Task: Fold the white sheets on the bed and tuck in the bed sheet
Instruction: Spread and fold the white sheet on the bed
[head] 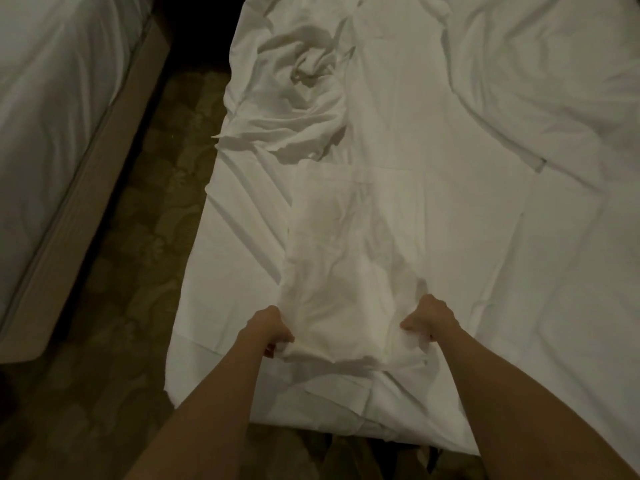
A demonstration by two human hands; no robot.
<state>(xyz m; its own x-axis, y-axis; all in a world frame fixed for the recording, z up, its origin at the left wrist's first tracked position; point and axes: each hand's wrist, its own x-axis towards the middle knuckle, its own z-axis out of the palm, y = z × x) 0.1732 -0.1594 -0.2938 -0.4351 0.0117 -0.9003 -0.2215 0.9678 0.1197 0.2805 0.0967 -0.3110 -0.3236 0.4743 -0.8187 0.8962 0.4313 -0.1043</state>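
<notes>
A narrow white sheet (349, 244) lies lengthwise on the bed, running away from me over the white bed sheet (485, 265). My left hand (272, 330) grips its near left corner and my right hand (427, 320) grips its near right corner, both with curled fingers, lifting the near edge slightly off the bed. A crumpled white sheet (298, 98) is bunched up at the far left of the bed. A thick white duvet (561, 71) lies rumpled at the far right.
A second bed (52, 116) with a wooden frame (86, 216) stands to the left. Between the beds runs a strip of dark patterned carpet (138, 271). The foot edge of the bed is just below my hands.
</notes>
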